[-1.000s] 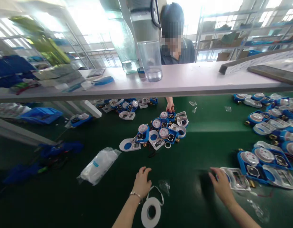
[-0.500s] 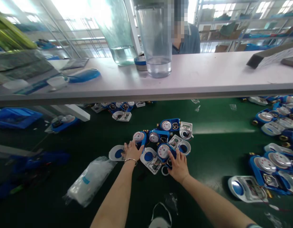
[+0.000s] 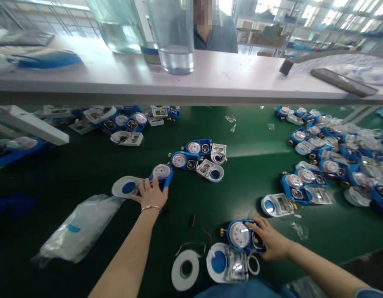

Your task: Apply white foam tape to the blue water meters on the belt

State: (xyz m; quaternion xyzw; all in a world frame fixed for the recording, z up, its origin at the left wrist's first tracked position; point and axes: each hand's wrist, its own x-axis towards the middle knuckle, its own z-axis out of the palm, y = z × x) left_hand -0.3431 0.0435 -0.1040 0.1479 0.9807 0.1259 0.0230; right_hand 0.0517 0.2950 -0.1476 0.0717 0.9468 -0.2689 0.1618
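My right hand [image 3: 274,240] grips a blue water meter [image 3: 239,235] by its right end, near the front of the green table. That meter has a round dial and a brass fitting on its left. Just below it lies its white cover [image 3: 218,258] with a blue disc, and a white ring [image 3: 253,265] is beside this. Further left, my left hand [image 3: 152,192] is closed over the lower part of another water meter [image 3: 162,171], partly hiding it. A white cover [image 3: 127,187] touches that hand's left side. Two more meters [image 3: 183,160] sit together beyond the hands.
A plastic bag of white parts [image 3: 81,227] lies at left. A white tape roll [image 3: 185,270] is at the front. Many meters [image 3: 331,165] crowd the right, others the back left [image 3: 129,121]. A shelf [image 3: 216,89] holding glasses spans above; a person sits behind it.
My right hand has drawn one meter with its cover out of the cluster, toward me and to the right. My left hand stays at its meter. The view has shifted right and down.
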